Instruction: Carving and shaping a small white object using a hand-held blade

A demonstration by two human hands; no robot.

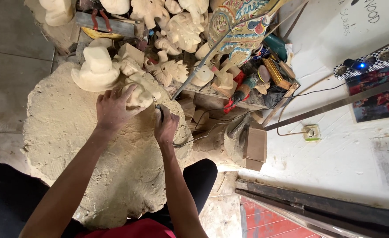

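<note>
Seen from above, a broad, round slab of pale wood with a rough, dusty, scalloped edge (66, 132) fills the left and centre, serving as a work block on a grey tiled floor (9, 66). To the right, a white painted wall surface (335, 150) runs down the frame, crossed by a dark metal bar (335, 105) and a thin cable leading to a small square wall socket (311, 132). Along the top lies a crowded heap of unpainted, cream-coloured wooden carvings (177, 31) with knobbly, curled shapes, many cut off by the frame edge; among them sits one painted carving in blue, yellow and red (238, 26). On the slab rests a pale unfinished wooden figure with a hat-shaped top and lumpy, rounded body (111, 72), smooth at the hat and rough lower down. The person's left hand (113, 108) lies over the figure's lower end, fingers spread and curved across the wood, hiding that part. The right hand (166, 125) sits just beside it, fingers closed tightly around a slim dark tool (160, 111) whose tip meets the figure; most of the tool is covered by the fist, so its kind is hard to make out. A thin grey cord (194, 139) trails from near this hand. Both bare forearms reach up from the bottom edge, above dark trousers and a strip of red cloth (133, 230).
</note>
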